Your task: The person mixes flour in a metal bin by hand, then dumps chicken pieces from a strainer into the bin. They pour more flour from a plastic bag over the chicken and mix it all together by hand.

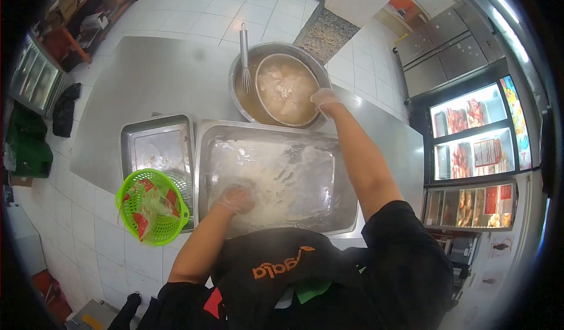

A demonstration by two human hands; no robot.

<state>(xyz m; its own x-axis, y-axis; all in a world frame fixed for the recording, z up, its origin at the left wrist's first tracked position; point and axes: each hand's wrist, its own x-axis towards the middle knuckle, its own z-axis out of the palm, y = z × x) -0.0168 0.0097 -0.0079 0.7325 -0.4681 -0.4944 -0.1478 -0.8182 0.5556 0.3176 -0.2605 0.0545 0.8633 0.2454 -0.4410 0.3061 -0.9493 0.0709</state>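
Observation:
My right hand (326, 101), in a clear plastic glove, is closed on the rim of a round strainer (262, 71). The strainer sits inside a large metal bowl (238, 104) of cloudy liquid, with pale pieces of meat (286, 89) in it. A wire whisk (245, 57) leans in the bowl left of the strainer. Low over the left part of a deep steel tray (202, 171) is my gloved left hand (237, 198), fingers loosely extended and slightly blurred, with nothing visible in them. White flour (276, 180) is spread across the tray's bottom beside it.
A shallower metal tray (154, 145) lies to the left. On its near end rests a green plastic basket (154, 233) with red and clear plastic packaging (154, 206) inside. The steel table (158, 74) extends beyond. A pillar (329, 36) stands behind the bowl, and lit display fridges (473, 133) at right.

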